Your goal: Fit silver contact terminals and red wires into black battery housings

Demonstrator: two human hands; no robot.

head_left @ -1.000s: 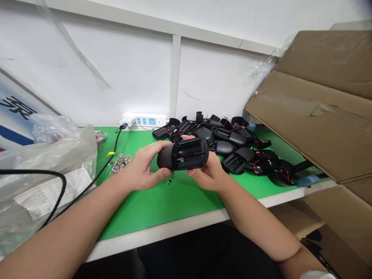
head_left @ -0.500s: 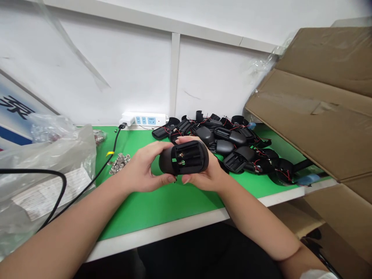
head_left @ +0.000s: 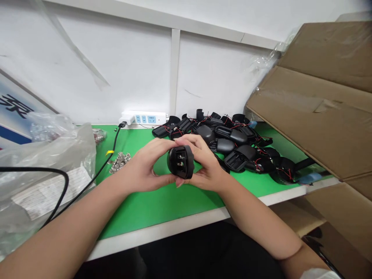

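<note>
Bright, diffuse light | white wall (head_left: 209, 73) pale, upper centre | deep shadow beneath table (head_left: 157, 211), lower centre | sheen on plastic bag (head_left: 83, 145), left | upper-right corner darkened

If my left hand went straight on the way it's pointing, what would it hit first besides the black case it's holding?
Your left hand would probably meet your right hand, at the other side of the black case, though depth is hard to judge here.

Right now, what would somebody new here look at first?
Probably the rounded black plastic casing, held up between the person's left grip and right grip above the bright green tabletop. Next, the jumbled heap of black plastic casings behind it, to the right. Then the big brown cardboard box at the far right.
</note>
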